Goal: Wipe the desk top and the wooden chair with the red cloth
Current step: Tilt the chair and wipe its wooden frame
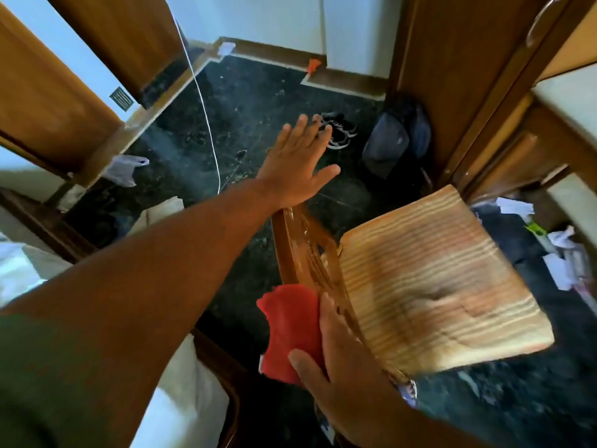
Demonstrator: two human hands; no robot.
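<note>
The wooden chair [290,250] stands below me, seen from above, with a striped cushion [433,279] on its seat. My right hand [336,360] presses the red cloth [290,331] against the glossy brown backrest, near its lower end. My left hand [297,156] is flat with fingers spread, its heel resting at the upper end of the backrest. The desk [559,92] shows as pale tops in a wooden frame at the right edge.
The floor is dark stone. A pair of shoes [339,130] and a dark backpack [397,140] lie beyond the chair. Papers [555,250] litter the floor at right. A white cable [206,124] hangs at left. A plastic bag [126,169] lies by the wooden door frame.
</note>
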